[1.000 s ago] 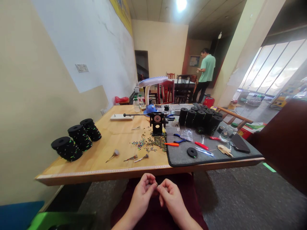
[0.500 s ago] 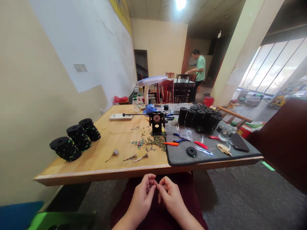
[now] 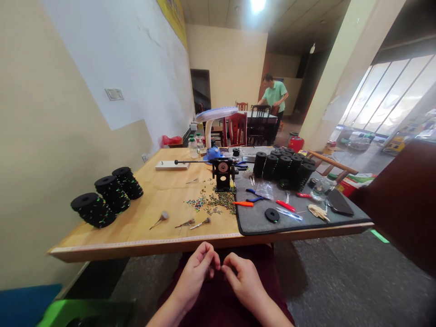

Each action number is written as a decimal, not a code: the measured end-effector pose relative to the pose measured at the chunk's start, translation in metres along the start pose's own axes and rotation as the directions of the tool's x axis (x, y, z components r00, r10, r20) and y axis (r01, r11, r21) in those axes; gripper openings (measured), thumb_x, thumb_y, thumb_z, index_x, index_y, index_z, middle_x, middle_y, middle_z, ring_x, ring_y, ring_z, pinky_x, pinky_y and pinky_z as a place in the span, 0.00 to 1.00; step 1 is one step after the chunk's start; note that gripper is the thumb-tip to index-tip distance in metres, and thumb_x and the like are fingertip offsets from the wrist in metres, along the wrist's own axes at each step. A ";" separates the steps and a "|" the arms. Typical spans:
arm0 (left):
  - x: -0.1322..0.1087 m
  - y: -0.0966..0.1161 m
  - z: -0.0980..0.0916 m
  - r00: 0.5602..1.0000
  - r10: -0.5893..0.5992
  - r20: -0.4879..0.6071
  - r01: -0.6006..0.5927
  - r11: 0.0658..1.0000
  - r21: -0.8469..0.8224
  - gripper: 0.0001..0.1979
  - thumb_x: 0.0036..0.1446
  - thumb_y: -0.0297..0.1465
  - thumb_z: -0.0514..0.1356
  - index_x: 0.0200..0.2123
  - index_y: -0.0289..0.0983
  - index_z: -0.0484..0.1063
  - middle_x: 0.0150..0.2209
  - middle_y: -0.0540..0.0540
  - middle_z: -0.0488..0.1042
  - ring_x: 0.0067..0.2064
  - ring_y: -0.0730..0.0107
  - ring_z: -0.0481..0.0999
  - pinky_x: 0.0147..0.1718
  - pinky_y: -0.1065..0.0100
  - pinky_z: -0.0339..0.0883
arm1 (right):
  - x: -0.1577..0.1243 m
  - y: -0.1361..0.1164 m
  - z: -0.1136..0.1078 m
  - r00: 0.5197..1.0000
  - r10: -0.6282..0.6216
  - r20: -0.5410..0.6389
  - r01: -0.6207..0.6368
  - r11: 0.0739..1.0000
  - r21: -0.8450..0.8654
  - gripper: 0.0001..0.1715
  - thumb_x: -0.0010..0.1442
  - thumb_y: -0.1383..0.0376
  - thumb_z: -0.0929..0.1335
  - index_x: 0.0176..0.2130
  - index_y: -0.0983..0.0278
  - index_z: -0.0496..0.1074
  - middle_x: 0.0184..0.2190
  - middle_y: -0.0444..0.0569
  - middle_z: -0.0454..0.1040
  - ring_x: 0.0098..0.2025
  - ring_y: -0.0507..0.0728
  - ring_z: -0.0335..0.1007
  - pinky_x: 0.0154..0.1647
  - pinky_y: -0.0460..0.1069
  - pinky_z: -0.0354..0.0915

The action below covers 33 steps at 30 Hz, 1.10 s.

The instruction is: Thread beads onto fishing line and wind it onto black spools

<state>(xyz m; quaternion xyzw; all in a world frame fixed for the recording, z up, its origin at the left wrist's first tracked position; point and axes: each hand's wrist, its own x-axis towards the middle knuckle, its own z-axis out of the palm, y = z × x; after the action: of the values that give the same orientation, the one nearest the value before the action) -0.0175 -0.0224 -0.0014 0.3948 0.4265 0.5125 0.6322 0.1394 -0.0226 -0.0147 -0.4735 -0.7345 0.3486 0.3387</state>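
Hands over lap at table edge; brush-like bundles just beyond

Left hand (image 3: pixel 197 272) and right hand (image 3: pixel 243 274) nearest, slightly apart. Left thumb and index tips together; right thumb and index tips close, contact unclear. Can't tell if either pinches anything.

Next, on wooden table (image 3: pixel 129 222) near its front edge: three brush-like bundles (image 3: pixel 164 216), lying flat. Long axes slanted, flared heads pointing right and away, thin tails left and toward the person.

Right, on gray mat (image 3: pixel 252 225): black foam disc (image 3: pixel 271 215) beside tweezers (image 3: pixel 289 214), long axis running left-right, slightly slanted. Three black foam rolls (image 3: pixel 93 211) at left.

Farther: loose bead-like pieces (image 3: pixel 223 200) in front of dial winder (image 3: pixel 223 170), its rod pointing left. Behind: desk lamp (image 3: pixel 213 154), then chairs (image 3: pixel 237 129) and a person in a green shirt (image 3: pixel 274 94) bending at another table.
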 end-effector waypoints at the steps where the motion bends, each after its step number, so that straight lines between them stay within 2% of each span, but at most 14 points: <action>1: 0.000 0.001 0.001 1.000 -0.028 0.013 0.029 0.998 -0.055 0.14 0.53 0.42 0.62 0.28 0.39 0.63 0.22 0.54 0.67 0.23 0.76 0.62 0.21 0.75 0.54 | 0.000 0.000 0.000 1.000 -0.029 0.001 0.029 0.999 -0.027 0.08 0.59 0.66 0.64 0.29 0.61 0.70 0.23 0.42 0.72 0.25 0.52 0.65 0.28 0.44 0.55; 5: -0.001 0.009 0.003 0.988 -0.133 0.072 0.146 0.965 -0.218 0.17 0.50 0.40 0.66 0.26 0.38 0.61 0.19 0.57 0.60 0.20 0.81 0.55 0.17 0.78 0.45 | 0.002 0.005 -0.003 0.986 -0.164 -0.019 0.160 0.975 -0.153 0.07 0.59 0.69 0.64 0.30 0.61 0.69 0.26 0.44 0.71 0.29 0.53 0.64 0.31 0.45 0.56; 7: -0.003 0.018 0.002 0.987 -0.135 0.092 0.157 0.941 -0.298 0.16 0.50 0.38 0.66 0.27 0.37 0.62 0.20 0.57 0.59 0.19 0.83 0.54 0.16 0.79 0.44 | 0.005 0.009 -0.008 0.979 -0.199 -0.037 0.187 0.960 -0.206 0.07 0.59 0.69 0.64 0.30 0.61 0.68 0.27 0.45 0.71 0.31 0.54 0.64 0.32 0.46 0.56; 12: -0.014 0.054 -0.003 0.996 -0.066 0.062 0.087 0.890 -0.448 0.14 0.49 0.32 0.68 0.27 0.35 0.64 0.20 0.57 0.59 0.20 0.84 0.55 0.16 0.81 0.46 | 0.009 0.029 -0.025 0.966 -0.247 -0.072 0.222 0.942 -0.251 0.07 0.62 0.68 0.63 0.31 0.61 0.68 0.29 0.47 0.72 0.34 0.56 0.64 0.36 0.48 0.59; 17: -0.024 0.077 -0.006 1.000 -0.015 0.022 0.023 0.889 -0.457 0.13 0.50 0.31 0.68 0.26 0.35 0.65 0.20 0.57 0.58 0.20 0.84 0.55 0.16 0.81 0.47 | 0.007 0.053 -0.034 0.954 -0.258 -0.150 0.213 0.941 -0.262 0.09 0.62 0.67 0.63 0.32 0.61 0.71 0.28 0.48 0.73 0.34 0.57 0.65 0.36 0.49 0.62; 20: -0.024 0.077 -0.004 1.000 -0.010 0.026 0.019 0.935 -0.353 0.13 0.50 0.34 0.67 0.28 0.36 0.65 0.20 0.57 0.59 0.21 0.83 0.56 0.16 0.80 0.48 | 0.004 0.064 -0.038 0.959 -0.254 -0.127 0.215 0.942 -0.257 0.09 0.62 0.67 0.63 0.35 0.61 0.73 0.32 0.49 0.76 0.36 0.57 0.67 0.38 0.50 0.65; 23: -0.020 0.071 0.000 1.000 0.009 0.023 -0.005 0.985 -0.170 0.14 0.53 0.38 0.64 0.28 0.37 0.63 0.21 0.55 0.62 0.22 0.80 0.59 0.18 0.79 0.52 | 0.003 0.065 -0.045 0.958 -0.260 -0.125 0.219 0.938 -0.269 0.11 0.62 0.67 0.63 0.40 0.59 0.75 0.38 0.50 0.79 0.42 0.59 0.69 0.43 0.53 0.67; 27: -0.016 0.062 0.008 0.994 0.073 0.084 -0.084 0.987 0.135 0.15 0.57 0.43 0.58 0.28 0.38 0.63 0.23 0.53 0.66 0.23 0.77 0.62 0.20 0.76 0.56 | 0.002 0.040 -0.054 0.950 -0.172 -0.260 0.123 0.973 -0.196 0.13 0.62 0.64 0.63 0.41 0.60 0.76 0.37 0.54 0.78 0.42 0.61 0.71 0.44 0.55 0.68; 29: -0.017 0.058 0.013 0.986 0.089 0.140 -0.125 0.953 0.275 0.15 0.59 0.44 0.55 0.28 0.38 0.63 0.23 0.52 0.67 0.23 0.76 0.63 0.21 0.75 0.56 | 0.002 0.016 -0.052 0.953 -0.108 -0.282 0.103 0.994 -0.034 0.13 0.63 0.62 0.63 0.41 0.61 0.76 0.39 0.55 0.78 0.42 0.61 0.72 0.45 0.55 0.68; 30: -0.018 0.057 0.015 0.981 0.105 0.165 -0.157 0.926 0.343 0.15 0.60 0.43 0.54 0.28 0.38 0.63 0.23 0.51 0.67 0.23 0.75 0.63 0.21 0.74 0.57 | 0.002 0.003 -0.049 0.964 -0.082 -0.253 0.106 0.991 0.085 0.13 0.63 0.61 0.64 0.43 0.61 0.75 0.41 0.54 0.78 0.43 0.61 0.73 0.47 0.54 0.67; 31: -0.020 0.056 0.017 0.974 0.130 0.186 -0.197 0.892 0.406 0.15 0.61 0.42 0.53 0.28 0.38 0.64 0.23 0.51 0.68 0.24 0.74 0.64 0.23 0.74 0.58 | 0.001 -0.009 -0.044 0.979 -0.059 -0.197 0.103 0.970 0.219 0.15 0.62 0.60 0.64 0.47 0.60 0.73 0.42 0.54 0.77 0.45 0.60 0.73 0.49 0.54 0.67; 33: -0.024 0.053 0.018 0.956 0.193 0.222 -0.282 0.815 0.506 0.13 0.62 0.39 0.52 0.28 0.38 0.64 0.24 0.50 0.68 0.25 0.73 0.66 0.26 0.73 0.60 | 0.002 -0.028 -0.032 0.998 -0.060 -0.030 0.067 0.890 0.451 0.21 0.62 0.58 0.65 0.54 0.60 0.67 0.44 0.53 0.77 0.44 0.59 0.73 0.44 0.52 0.69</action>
<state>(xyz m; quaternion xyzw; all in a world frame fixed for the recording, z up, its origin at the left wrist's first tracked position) -0.0191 -0.0382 0.0570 0.6445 0.4466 0.4155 0.4611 0.1524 -0.0236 0.0256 -0.3603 -0.6458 0.4951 0.4562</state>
